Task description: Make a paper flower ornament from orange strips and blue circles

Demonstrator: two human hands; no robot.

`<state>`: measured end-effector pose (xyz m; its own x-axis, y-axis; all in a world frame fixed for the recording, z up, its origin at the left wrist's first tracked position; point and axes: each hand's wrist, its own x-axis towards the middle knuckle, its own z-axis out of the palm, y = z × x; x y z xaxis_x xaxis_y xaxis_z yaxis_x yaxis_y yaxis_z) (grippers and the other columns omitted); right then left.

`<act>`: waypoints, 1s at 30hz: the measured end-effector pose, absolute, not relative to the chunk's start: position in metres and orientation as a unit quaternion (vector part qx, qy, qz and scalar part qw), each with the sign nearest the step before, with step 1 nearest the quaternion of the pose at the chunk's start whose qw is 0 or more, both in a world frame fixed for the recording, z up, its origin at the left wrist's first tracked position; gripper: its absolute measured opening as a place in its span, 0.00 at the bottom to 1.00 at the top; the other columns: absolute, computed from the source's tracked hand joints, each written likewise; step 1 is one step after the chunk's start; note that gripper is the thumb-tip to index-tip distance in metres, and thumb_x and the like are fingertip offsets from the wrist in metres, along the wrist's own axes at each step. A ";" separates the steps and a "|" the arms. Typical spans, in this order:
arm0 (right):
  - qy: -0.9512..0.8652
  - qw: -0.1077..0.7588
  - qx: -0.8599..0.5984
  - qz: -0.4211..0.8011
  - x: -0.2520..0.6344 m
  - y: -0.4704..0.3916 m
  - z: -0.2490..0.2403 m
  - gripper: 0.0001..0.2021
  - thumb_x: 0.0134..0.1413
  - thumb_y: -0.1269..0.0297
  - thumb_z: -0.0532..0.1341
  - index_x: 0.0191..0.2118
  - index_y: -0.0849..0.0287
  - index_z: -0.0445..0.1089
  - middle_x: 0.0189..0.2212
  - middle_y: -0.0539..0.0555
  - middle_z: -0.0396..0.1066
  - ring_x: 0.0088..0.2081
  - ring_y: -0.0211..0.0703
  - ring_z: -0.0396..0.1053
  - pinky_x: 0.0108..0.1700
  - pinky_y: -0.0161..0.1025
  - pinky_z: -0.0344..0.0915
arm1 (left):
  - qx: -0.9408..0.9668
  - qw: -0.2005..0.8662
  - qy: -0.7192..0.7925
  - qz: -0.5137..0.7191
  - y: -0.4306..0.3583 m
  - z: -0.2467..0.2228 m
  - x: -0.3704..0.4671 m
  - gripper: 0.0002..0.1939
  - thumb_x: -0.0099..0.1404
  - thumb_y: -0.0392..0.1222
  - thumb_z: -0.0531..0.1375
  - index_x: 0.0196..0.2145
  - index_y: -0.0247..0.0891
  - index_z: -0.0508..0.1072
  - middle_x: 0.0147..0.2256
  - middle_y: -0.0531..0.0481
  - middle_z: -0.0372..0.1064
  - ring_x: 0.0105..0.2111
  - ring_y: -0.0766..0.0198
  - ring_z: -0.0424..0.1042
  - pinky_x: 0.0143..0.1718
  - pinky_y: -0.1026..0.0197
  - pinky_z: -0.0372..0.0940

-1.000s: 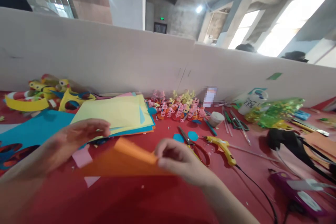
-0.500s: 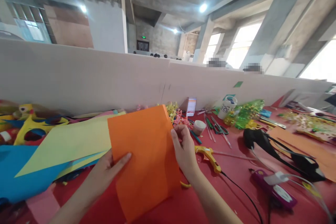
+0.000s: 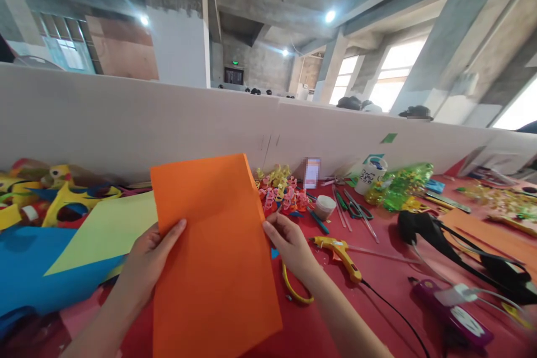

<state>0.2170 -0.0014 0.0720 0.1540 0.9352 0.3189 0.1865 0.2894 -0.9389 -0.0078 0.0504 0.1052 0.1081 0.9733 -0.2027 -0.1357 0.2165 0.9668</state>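
An orange sheet of paper (image 3: 213, 257) is held up in front of me, tilted, above the red table. My left hand (image 3: 153, 257) grips its left edge, thumb on the front face and fingers hidden behind. At the right edge, my right hand (image 3: 289, 240) pinches the paper between thumb and fingers. A narrow fold or second layer shows along the upper right edge; I cannot tell which. A yellow ring-shaped strip (image 3: 296, 290) lies on the table below my right wrist.
A yellow glue gun (image 3: 342, 254) with a black cord lies to the right, near green-handled scissors (image 3: 358, 210) and a purple power strip (image 3: 453, 310). Black straps (image 3: 444, 246) lie beyond. Yellow paper (image 3: 104, 224) and blue paper (image 3: 37, 263) are stacked left. A white partition (image 3: 168, 123) stands behind.
The orange paper has shifted left and turned more upright, with both hands keeping hold of it. The right hand has slid lower along the edge. My view has shifted slightly.
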 end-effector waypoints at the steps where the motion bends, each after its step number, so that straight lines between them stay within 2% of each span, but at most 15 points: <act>1: -0.565 0.572 -0.519 0.289 0.216 -0.002 0.071 0.15 0.55 0.52 0.53 0.26 0.57 0.58 0.19 0.45 0.54 0.21 0.33 0.53 0.23 0.31 0.51 | 0.429 0.606 0.485 0.461 0.050 0.104 -0.007 0.24 0.48 0.52 0.66 0.43 0.43 0.71 0.34 0.49 0.78 0.31 0.50 0.76 0.25 0.58 0.71; 4: -0.568 0.562 -0.572 0.184 0.216 -0.004 0.069 0.13 0.56 0.54 0.52 0.27 0.57 0.59 0.20 0.46 0.56 0.23 0.35 0.54 0.25 0.32 0.51 | 0.443 0.614 0.457 0.467 0.049 0.100 -0.001 0.24 0.47 0.51 0.66 0.42 0.42 0.72 0.35 0.49 0.77 0.34 0.49 0.76 0.28 0.57 0.72; 6: -0.563 0.564 -0.580 0.172 0.216 -0.004 0.069 0.13 0.56 0.54 0.51 0.27 0.57 0.59 0.21 0.46 0.56 0.23 0.35 0.54 0.25 0.32 0.52 | 0.453 0.617 0.440 0.470 0.047 0.097 0.003 0.25 0.46 0.49 0.67 0.43 0.42 0.72 0.35 0.49 0.77 0.35 0.50 0.76 0.31 0.56 0.72; 10: -0.548 0.581 -0.521 0.299 0.216 -0.003 0.072 0.16 0.56 0.50 0.49 0.27 0.57 0.58 0.22 0.46 0.56 0.23 0.35 0.56 0.24 0.31 0.55 | 0.439 0.606 0.449 0.488 0.048 0.095 0.001 0.28 0.47 0.50 0.67 0.46 0.43 0.70 0.35 0.50 0.77 0.33 0.51 0.76 0.31 0.56 0.72; 12: -0.550 0.566 -0.484 0.378 0.214 -0.001 0.071 0.15 0.54 0.49 0.51 0.29 0.56 0.58 0.22 0.46 0.57 0.23 0.35 0.58 0.24 0.31 0.56 | 0.436 0.598 0.453 0.497 0.050 0.095 -0.003 0.29 0.48 0.51 0.66 0.48 0.42 0.68 0.36 0.48 0.77 0.34 0.50 0.76 0.31 0.57 0.73; 14: -0.561 0.557 -0.462 0.403 0.212 0.000 0.068 0.15 0.53 0.49 0.52 0.30 0.56 0.58 0.22 0.46 0.57 0.23 0.35 0.58 0.24 0.31 0.56 | 0.445 0.588 0.456 0.498 0.052 0.096 -0.007 0.30 0.49 0.52 0.65 0.49 0.43 0.67 0.39 0.47 0.76 0.37 0.49 0.75 0.31 0.56 0.73; 18: -0.586 0.568 -0.508 0.275 0.208 0.000 0.060 0.11 0.56 0.54 0.51 0.31 0.56 0.57 0.22 0.45 0.56 0.24 0.35 0.55 0.25 0.31 0.54 | 0.499 0.546 0.465 0.487 0.052 0.101 -0.008 0.31 0.50 0.55 0.63 0.51 0.45 0.65 0.46 0.47 0.72 0.43 0.47 0.72 0.35 0.55 0.73; 21: -0.611 0.539 -0.558 0.158 0.208 -0.003 0.057 0.08 0.57 0.59 0.51 0.33 0.57 0.59 0.22 0.46 0.57 0.23 0.35 0.54 0.25 0.32 0.52 | 0.519 0.518 0.475 0.487 0.052 0.105 -0.005 0.31 0.53 0.55 0.60 0.54 0.47 0.62 0.49 0.47 0.69 0.49 0.47 0.67 0.41 0.53 0.71; 23: -0.623 0.532 -0.557 0.138 0.208 -0.005 0.057 0.08 0.57 0.59 0.52 0.34 0.57 0.61 0.23 0.46 0.59 0.23 0.35 0.55 0.26 0.32 0.53 | 0.513 0.515 0.483 0.489 0.054 0.105 -0.005 0.31 0.55 0.54 0.59 0.55 0.49 0.59 0.49 0.48 0.69 0.50 0.47 0.66 0.43 0.52 0.70; 25: -0.605 0.550 -0.544 0.188 0.208 -0.006 0.060 0.11 0.56 0.56 0.52 0.33 0.57 0.62 0.22 0.47 0.60 0.24 0.35 0.57 0.26 0.32 0.54 | 0.502 0.523 0.480 0.495 0.054 0.105 -0.006 0.30 0.55 0.53 0.59 0.55 0.50 0.59 0.49 0.50 0.69 0.50 0.47 0.66 0.43 0.52 0.70; 30: -0.446 0.603 -0.444 0.491 0.212 -0.001 0.068 0.23 0.53 0.43 0.49 0.34 0.59 0.67 0.27 0.52 0.68 0.27 0.39 0.66 0.26 0.33 0.60 | 0.470 0.591 0.486 0.440 0.046 0.110 -0.004 0.33 0.51 0.50 0.63 0.54 0.48 0.60 0.44 0.46 0.73 0.40 0.47 0.74 0.33 0.52 0.72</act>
